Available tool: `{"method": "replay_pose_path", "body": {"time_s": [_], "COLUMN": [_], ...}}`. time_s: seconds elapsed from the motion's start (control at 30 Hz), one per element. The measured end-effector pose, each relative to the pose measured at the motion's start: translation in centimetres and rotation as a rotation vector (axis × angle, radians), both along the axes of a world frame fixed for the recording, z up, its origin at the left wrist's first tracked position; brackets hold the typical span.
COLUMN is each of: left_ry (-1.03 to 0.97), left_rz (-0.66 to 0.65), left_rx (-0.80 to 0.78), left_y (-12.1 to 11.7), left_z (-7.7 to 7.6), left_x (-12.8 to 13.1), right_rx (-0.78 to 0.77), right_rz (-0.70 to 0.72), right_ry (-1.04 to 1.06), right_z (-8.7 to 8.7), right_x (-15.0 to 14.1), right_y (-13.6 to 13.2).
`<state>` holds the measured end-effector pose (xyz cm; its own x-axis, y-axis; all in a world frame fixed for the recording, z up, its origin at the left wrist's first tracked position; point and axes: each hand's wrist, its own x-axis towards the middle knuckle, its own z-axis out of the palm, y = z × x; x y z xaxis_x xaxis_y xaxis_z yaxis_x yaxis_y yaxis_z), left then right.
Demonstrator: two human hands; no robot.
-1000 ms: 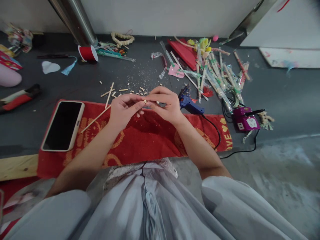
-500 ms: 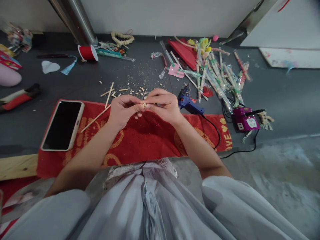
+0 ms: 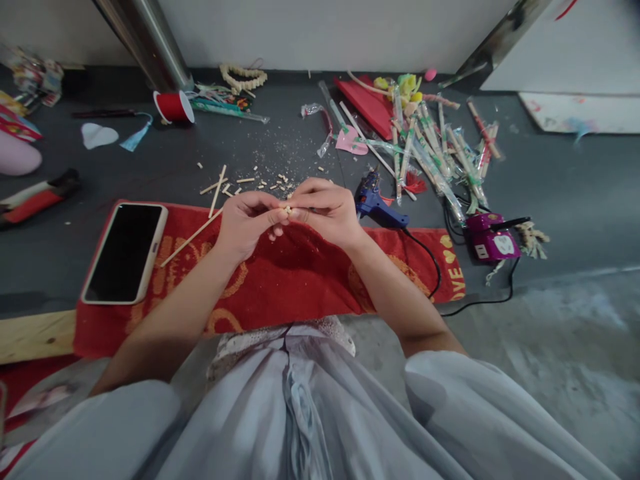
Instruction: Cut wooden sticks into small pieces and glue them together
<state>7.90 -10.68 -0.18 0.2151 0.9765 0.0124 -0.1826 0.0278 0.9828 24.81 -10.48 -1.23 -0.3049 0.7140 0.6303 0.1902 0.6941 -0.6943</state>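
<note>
My left hand (image 3: 249, 222) and my right hand (image 3: 326, 210) meet above a red towel (image 3: 300, 287). Between their pinched thumbs and fingertips is a small cluster of pale wooden stick pieces (image 3: 288, 210), mostly covered by the fingers. Just beyond the hands, short cut bits of stick (image 3: 283, 180) and pale crumbs lie on the dark table. A longer thin wooden stick (image 3: 191, 238) rests partly on the towel, left of my left hand. To the right of my right hand lies a blue hot glue gun (image 3: 379, 203) with a black cord.
A phone (image 3: 125, 253) lies on the towel's left end. Behind are a spool of red ribbon (image 3: 173, 107), wrapped sticks (image 3: 430, 147) in a heap and a pale beaded ring (image 3: 243, 79). Pliers (image 3: 37, 198) lie far left; a purple box (image 3: 493, 238) sits right.
Both hands stay almost in place, still pinching the small wooden pieces. The view shifts very slightly; nothing else visibly moves.
</note>
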Motion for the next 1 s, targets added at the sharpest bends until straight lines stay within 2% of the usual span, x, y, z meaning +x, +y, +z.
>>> {"method": "replay_pose_path", "body": {"time_s": [0.23,0.4,0.6,1.0], "left_ry": [0.021,0.010,0.030,0.078], "left_rz": [-0.016,-0.026,-0.026,-0.059], "left_rx": [0.002,-0.005,-0.008,-0.033], "left_y": [0.17,0.17,0.18,0.09], "left_z": [-0.15,-0.06,-0.09,0.34], "left_x": [-0.03,-0.06,-0.08,-0.33], "right_rx": [0.145,0.174,0.129,0.037], "right_rz": [-0.077,-0.113,-0.171,-0.149], "right_ry": [-0.129,-0.134,-0.120,-0.085], "right_z": [-0.07,0.20,0.69,0.60], "right_x": [0.40,0.60,0.54,0.54], "right_y": [0.31,0.26,-0.01,0.28]}}
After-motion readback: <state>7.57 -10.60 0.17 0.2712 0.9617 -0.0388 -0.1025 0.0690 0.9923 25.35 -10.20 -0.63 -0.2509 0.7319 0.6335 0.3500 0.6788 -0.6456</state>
